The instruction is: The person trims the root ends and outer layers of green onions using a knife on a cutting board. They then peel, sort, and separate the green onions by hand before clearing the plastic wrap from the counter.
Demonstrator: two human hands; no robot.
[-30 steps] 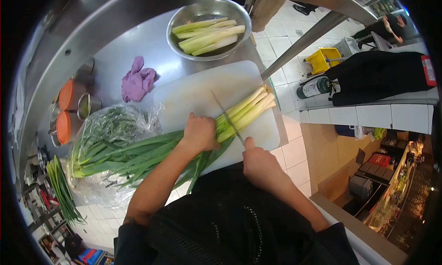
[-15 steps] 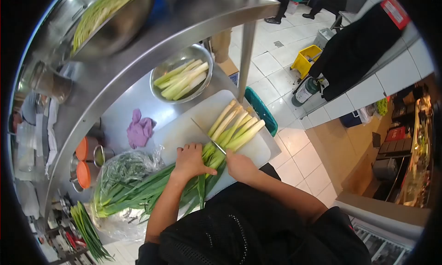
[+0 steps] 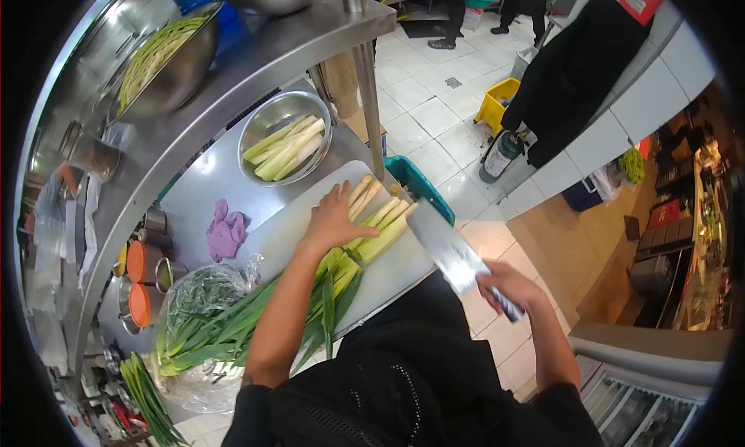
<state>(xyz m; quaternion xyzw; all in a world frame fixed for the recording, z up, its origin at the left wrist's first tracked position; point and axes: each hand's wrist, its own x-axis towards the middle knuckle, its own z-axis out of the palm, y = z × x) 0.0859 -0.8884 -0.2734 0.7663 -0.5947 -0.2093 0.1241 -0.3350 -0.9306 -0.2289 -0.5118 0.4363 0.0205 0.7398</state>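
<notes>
My left hand (image 3: 335,223) lies with fingers spread on the leeks (image 3: 388,226), over their pale stalks on the white cutting board (image 3: 287,245). Long green leaves (image 3: 248,315) run down-left from the stalks, beside a clear plastic bag (image 3: 206,292). My right hand (image 3: 512,285) is closed round the handle of a wide-bladed cleaver (image 3: 448,249), held off the board's right edge with its blade tip near the root ends. A metal bowl (image 3: 250,129) behind the board holds several cut pale stalks (image 3: 289,150).
A purple cloth (image 3: 226,231) lies on the steel table (image 3: 186,191). Orange-lidded containers (image 3: 142,262) stand at the left. A steel shelf (image 3: 264,82) with bowls crosses above. A green bin (image 3: 419,185) stands beyond the board. Other people's legs (image 3: 452,12) show at the top.
The cleaver has come off the leeks and moved right, its broad side now showing. My left hand has shifted up onto the stalks, fingers spread. The camera view has shifted too.
</notes>
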